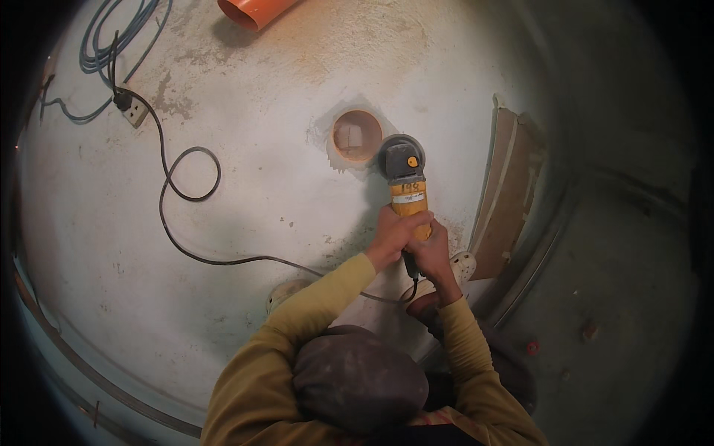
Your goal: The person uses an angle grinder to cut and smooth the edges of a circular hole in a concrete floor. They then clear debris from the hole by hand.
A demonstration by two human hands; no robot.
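Observation:
Both my hands are closed around a yellow and dark grey angle grinder (407, 192). My left hand (396, 236) wraps its body from the left, and my right hand (433, 251) grips the rear part from the right. The grinder's round head and guard lie at the right rim of an orange pipe end (358, 135) set in the pale floor; whether the disc touches the rim I cannot tell. A patch of darker grey surrounds the pipe. From the grinder's tail, a black power cord (245, 262) runs left across the floor in a loop.
The cord leads to a white socket block (135, 113) at the upper left, near a coiled blue-grey cable (111, 52). An orange pipe piece (256, 10) lies at the far edge. A brown cardboard strip (502, 193) is on my right, beside the floor's raised edge.

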